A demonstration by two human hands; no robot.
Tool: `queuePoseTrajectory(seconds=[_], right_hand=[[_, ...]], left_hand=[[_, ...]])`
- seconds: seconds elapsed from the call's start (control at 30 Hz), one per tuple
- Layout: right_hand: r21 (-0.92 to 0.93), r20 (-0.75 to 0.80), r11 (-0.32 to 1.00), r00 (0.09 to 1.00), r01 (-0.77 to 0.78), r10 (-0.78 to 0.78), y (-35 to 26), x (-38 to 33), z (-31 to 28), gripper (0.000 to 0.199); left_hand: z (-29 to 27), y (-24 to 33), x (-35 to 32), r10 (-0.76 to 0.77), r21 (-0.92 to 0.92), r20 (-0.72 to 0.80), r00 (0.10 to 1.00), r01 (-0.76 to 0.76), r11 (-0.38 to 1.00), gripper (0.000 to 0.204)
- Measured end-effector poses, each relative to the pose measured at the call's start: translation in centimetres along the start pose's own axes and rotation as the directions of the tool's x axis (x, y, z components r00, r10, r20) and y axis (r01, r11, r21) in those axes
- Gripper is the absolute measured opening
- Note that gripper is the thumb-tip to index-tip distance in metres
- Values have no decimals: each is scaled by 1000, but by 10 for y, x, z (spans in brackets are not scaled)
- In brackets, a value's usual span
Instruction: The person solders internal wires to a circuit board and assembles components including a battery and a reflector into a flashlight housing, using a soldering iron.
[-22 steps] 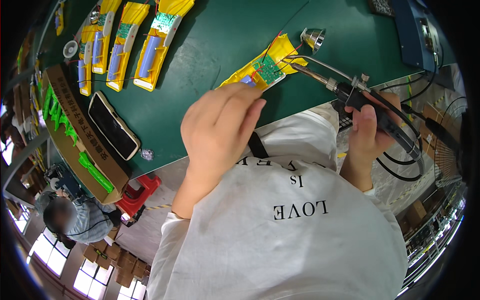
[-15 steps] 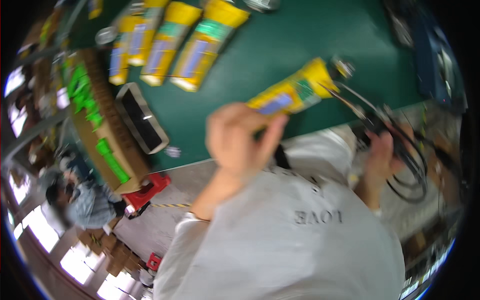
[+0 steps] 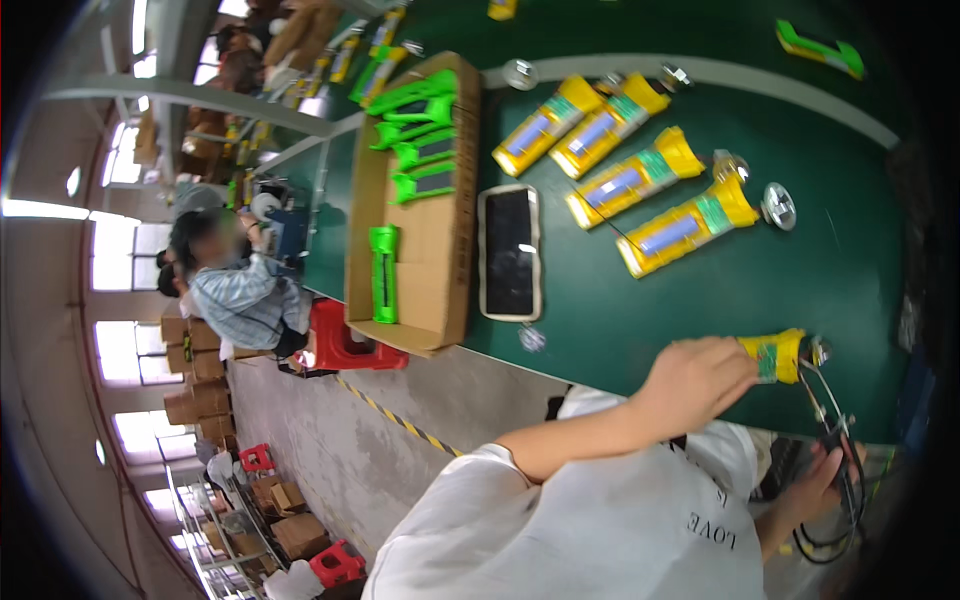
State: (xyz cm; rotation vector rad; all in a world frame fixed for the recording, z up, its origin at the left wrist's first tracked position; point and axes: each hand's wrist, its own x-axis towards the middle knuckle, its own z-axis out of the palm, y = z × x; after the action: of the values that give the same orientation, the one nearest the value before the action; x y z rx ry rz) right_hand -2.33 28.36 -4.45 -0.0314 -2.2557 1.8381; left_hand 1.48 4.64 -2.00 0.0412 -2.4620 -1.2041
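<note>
My left hand (image 3: 697, 388) is closed over one end of a yellow flashlight housing (image 3: 786, 357) at the table's near edge. Its fingers hide most of that housing, leaving a green circuit board in view. Just off the open end sits a small shiny reflector (image 3: 821, 350). My right hand (image 3: 818, 488) grips the dark handle of a soldering iron (image 3: 832, 438) with a thin metal guide tube and a looped black cable. The iron's tip points at the housing's open end; whether it touches cannot be made out.
Several yellow housings (image 3: 680, 236) with reflectors (image 3: 779, 206) lie farther back on the green table (image 3: 600, 310). A phone (image 3: 510, 252) lies beside a cardboard box (image 3: 425, 290) holding green housings (image 3: 384, 272). Beyond the box, a person (image 3: 235, 285) sits near a red stool (image 3: 345, 335).
The view has swung left, so the table, box and hands appear farther right. My left hand still holds the yellow housing and my right hand the soldering iron.
</note>
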Motion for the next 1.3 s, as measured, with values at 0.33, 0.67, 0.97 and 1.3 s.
queuePoseTrajectory(seconds=[0.33, 0.67, 0.97, 1.3], right_hand=[[23, 114, 998, 992, 56, -58, -33, 2, 27, 22], [48, 255, 999, 967, -18, 5, -35, 5, 21, 20], [10, 278, 1000, 960, -28, 24, -39, 6, 27, 20], [-53, 277, 999, 961, 2, 13, -44, 7, 32, 17]], left_hand=[[15, -8, 6, -32, 257, 0, 999, 31, 966, 11], [22, 0, 5, -61, 390, 127, 990, 7, 921, 11], [19, 2, 9, -62, 390, 160, 985, -5, 921, 10], [19, 1, 9, -64, 410, 161, 985, -8, 912, 9]])
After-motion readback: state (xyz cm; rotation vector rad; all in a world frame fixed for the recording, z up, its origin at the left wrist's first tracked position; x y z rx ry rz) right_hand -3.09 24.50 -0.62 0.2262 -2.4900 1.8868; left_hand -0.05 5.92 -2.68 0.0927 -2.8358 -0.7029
